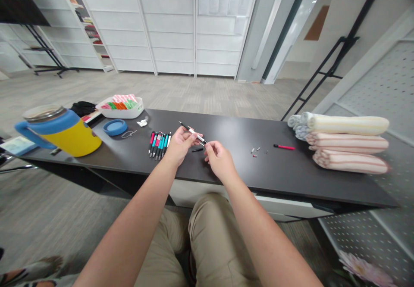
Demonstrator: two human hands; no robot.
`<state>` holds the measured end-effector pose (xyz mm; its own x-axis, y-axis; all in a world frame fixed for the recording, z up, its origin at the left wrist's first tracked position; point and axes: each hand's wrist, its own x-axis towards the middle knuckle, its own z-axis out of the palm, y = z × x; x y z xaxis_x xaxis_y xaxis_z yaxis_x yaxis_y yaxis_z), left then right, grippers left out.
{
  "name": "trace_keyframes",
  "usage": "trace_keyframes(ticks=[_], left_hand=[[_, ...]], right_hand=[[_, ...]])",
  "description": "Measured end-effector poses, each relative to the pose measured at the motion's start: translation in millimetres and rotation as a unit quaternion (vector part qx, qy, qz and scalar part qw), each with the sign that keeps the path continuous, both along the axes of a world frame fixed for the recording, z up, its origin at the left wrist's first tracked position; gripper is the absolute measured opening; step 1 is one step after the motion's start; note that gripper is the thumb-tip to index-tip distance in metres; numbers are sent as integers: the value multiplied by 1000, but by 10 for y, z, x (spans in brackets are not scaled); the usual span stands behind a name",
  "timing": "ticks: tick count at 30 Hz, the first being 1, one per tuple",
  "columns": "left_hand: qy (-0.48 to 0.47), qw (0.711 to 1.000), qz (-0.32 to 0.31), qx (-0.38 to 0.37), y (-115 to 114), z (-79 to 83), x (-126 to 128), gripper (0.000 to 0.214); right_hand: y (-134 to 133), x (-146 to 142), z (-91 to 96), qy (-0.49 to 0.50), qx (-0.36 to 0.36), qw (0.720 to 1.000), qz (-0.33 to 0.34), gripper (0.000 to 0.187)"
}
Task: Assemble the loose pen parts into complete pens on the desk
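Note:
A white and black pen (193,132) is held aslant above the dark desk, its black tip pointing up and left. My left hand (181,142) is closed around its middle. At the pen's lower right end, my right hand (218,157) pinches the black part. Beneath my hands lies a small black piece (197,150), perhaps a pen part. Just left of my left hand, several pens (159,145) in red, teal, white and black lie side by side. Right of my right hand are several tiny pen parts (255,152) and a red and black pen piece (284,147).
Rolled striped towels (351,142) are stacked at the desk's right end. On the left stand a large yellow and blue mug (69,134), a blue lid (115,127) and a white basket (129,113) of colourful packets. A crumpled tissue (142,123) lies near the lid.

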<state>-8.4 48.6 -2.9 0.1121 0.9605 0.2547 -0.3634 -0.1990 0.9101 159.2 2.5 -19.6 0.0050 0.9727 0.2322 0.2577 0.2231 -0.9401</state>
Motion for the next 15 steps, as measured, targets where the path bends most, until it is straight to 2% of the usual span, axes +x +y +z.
trace_keyframes(ticks=[4, 11, 15], left_hand=[[1, 1000, -1, -1, 9, -12, -8, 47], [-6, 1000, -1, -1, 2, -1, -2, 47], [2, 1000, -3, -1, -13, 13, 5, 45]], right_hand=[[-19, 2, 16, -10, 15, 1000, -8, 25], [-44, 12, 64, -50, 27, 998, -14, 27], [-40, 14, 66, -54, 23, 998, 1, 36]])
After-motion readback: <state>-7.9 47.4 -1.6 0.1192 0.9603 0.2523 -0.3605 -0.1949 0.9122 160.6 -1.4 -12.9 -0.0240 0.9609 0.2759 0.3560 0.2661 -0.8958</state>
